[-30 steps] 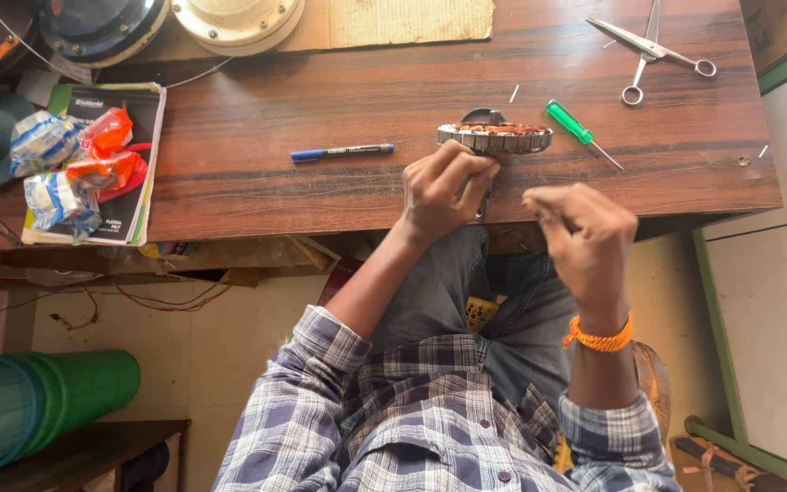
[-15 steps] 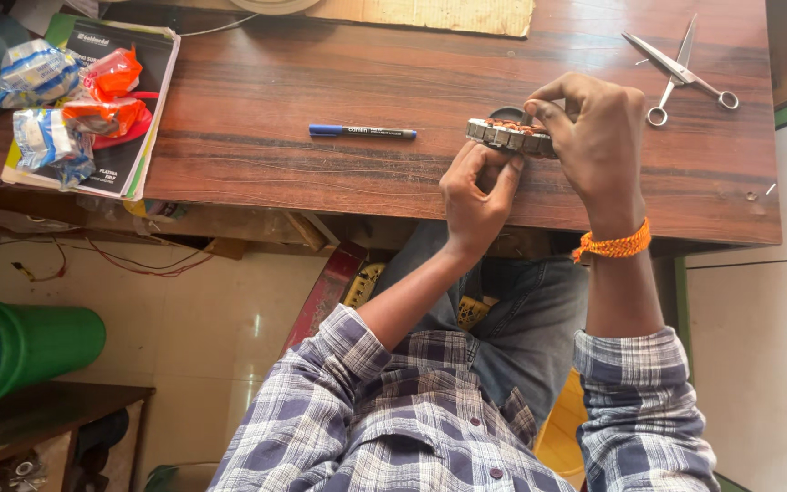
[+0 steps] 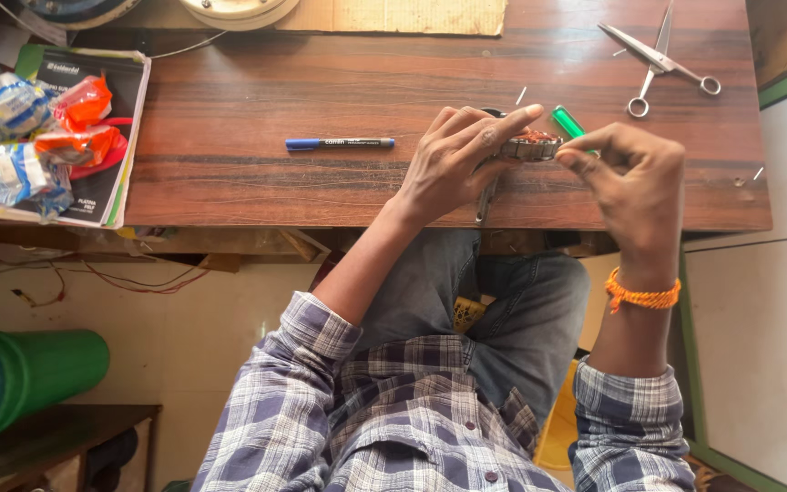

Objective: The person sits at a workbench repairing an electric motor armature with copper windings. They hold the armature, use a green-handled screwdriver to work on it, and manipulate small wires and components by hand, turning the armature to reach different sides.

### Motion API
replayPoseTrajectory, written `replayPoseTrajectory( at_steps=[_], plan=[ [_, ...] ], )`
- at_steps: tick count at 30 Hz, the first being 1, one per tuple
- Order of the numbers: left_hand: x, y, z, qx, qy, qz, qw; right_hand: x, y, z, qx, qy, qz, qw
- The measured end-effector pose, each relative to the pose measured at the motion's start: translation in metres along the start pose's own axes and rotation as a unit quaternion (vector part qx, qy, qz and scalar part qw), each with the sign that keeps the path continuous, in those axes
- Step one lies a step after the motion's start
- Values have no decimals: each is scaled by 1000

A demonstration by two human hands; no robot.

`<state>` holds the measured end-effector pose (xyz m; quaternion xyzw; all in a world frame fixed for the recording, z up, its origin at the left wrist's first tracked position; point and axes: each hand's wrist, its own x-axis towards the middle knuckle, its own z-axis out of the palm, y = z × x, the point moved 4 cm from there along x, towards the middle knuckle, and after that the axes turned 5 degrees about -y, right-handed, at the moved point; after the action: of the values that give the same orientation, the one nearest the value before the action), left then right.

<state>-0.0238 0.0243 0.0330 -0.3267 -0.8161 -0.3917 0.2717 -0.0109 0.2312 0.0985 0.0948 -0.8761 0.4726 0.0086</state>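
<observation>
A round metal ring with coppery windings [image 3: 532, 146] lies on the brown wooden table [image 3: 257, 100] near its front edge. My left hand [image 3: 462, 157] lies over the ring's left side with fingers spread across it, and a thin metal piece [image 3: 485, 199] pokes out under the palm. My right hand [image 3: 628, 171], with an orange thread band at the wrist, pinches the ring's right edge between thumb and forefinger. A green-handled screwdriver [image 3: 565, 119] sits just behind the ring, partly hidden by my fingers.
A blue-capped pen [image 3: 339, 143] lies left of my hands. Metal scissors [image 3: 662, 56] rest at the back right. A book with several plastic packets [image 3: 56, 137] occupies the left end. Cardboard [image 3: 412, 14] lies at the back. A green cylinder [image 3: 34, 369] stands below left.
Both hands rose from the table's front edge onto the ring. The left hand now covers its left side and the right hand has slid to pinch its right edge.
</observation>
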Motion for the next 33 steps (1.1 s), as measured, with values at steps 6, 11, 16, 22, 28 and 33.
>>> replayPoseTrajectory(
  at_steps=[6, 11, 16, 22, 28, 33],
  plan=[
    [-2, 2, 4, 13, -13, -23, 1000, -21, -8, 30, -71, 47, -96, 992],
    [-2, -4, 4, 0, -25, -15, 1000, -33, 2, 48, -80, 102, -188, 974],
    [-7, 10, 4, 138, -17, 110, 984, -40, 21, 63, -112, 125, -180, 969],
    [-16, 22, -2, 184, -2, 168, 968, -63, 22, 55, -63, 85, -161, 981],
    [-19, 25, 0, 114, 83, 84, 986, -76, 2, 21, -67, 102, -141, 982],
    [-40, 31, 27, -258, 193, -191, 927, -65, -21, 2, -40, 136, -143, 979]
  ],
)
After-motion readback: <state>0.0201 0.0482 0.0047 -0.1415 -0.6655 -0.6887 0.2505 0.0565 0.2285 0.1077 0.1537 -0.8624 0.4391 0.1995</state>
